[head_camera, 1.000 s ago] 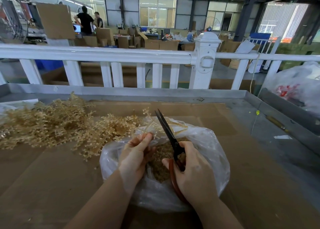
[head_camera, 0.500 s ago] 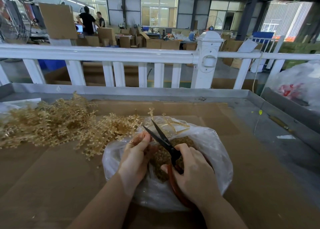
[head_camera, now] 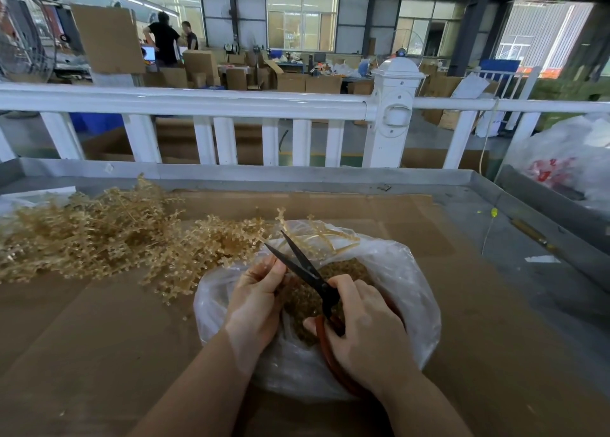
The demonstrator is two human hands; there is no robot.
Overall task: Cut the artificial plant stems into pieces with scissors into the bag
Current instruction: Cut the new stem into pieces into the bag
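Hands: left hand (head_camera: 255, 296), fingers curled round a sprig of pale gold plant stems (head_camera: 317, 238), held directly over the bag's mouth, presumably so each cut piece drops in without sweeping up. Right hand (head_camera: 366, 334), closed through the red loops of the scissors (head_camera: 305, 268); blades parted in a narrow V, tips pointing away from the body and just beside the left fingertips, apparently placed to take the next bite of the sprig.

Bag (head_camera: 416, 291): clear plastic, mouth rolled wide, slumped on the table straight before the person; brown-gold cuttings (head_camera: 305, 299) heaped inside, below the blades.

Stock: loose pile of uncut stems (head_camera: 99, 235), lying on the table to the left of the bag, its nearest sprigs touching the bag's rim; likely kept on the feeding hand's side for easy reach.

Table (head_camera: 462, 321): brown cardboard sheet over a grey metal top with raised edge.

Beyond: white railing (head_camera: 198, 101); a second filled plastic bag (head_camera: 567, 152) at far right.
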